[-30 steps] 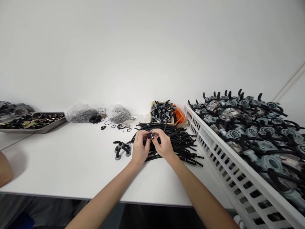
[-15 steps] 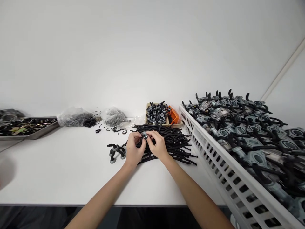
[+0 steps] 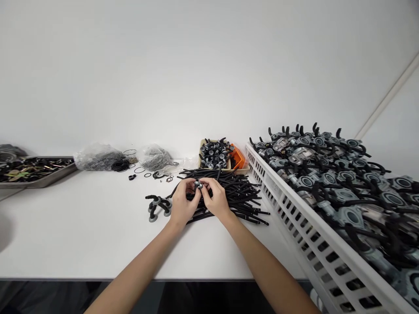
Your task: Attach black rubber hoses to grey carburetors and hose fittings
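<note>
A small metal part with something black on it is pinched between both hands, above a pile of black hoses. My left hand grips it from the left with thumb and fingers. From the other side my right hand holds it in its fingertips. Just left of my left hand, several short curved hoses with round grey ends stand on the white table. My fingers partly cover the held part.
A perforated white crate heaped with metal castings fills the right. Behind the hoses are a cream bin of small parts and an orange tray. Plastic bags, black rings and a metal tray lie at the back left.
The held part is turned slightly between my fingertips. The whole view has shifted a little, with the things on the table appearing slightly further left and up.
</note>
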`<action>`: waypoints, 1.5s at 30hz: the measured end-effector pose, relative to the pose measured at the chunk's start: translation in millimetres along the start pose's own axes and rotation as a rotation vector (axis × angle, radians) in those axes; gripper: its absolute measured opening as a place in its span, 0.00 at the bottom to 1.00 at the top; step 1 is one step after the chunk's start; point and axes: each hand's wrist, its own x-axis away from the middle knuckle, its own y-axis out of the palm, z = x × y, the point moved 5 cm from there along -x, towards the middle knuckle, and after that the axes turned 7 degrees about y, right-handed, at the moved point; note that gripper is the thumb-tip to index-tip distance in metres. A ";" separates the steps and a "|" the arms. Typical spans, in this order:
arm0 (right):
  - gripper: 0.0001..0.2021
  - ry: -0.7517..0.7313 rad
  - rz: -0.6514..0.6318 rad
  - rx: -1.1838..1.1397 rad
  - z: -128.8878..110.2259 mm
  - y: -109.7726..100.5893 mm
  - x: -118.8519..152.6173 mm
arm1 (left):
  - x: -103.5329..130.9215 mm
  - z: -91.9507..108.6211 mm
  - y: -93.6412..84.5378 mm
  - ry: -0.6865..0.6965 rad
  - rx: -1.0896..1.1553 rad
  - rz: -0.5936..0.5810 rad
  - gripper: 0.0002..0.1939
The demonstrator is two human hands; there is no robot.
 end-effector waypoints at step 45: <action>0.15 -0.117 -0.016 0.027 -4.3 6.8 3.9 | 45.8 -34.3 -150.9 0.126 -0.513 0.280 0.11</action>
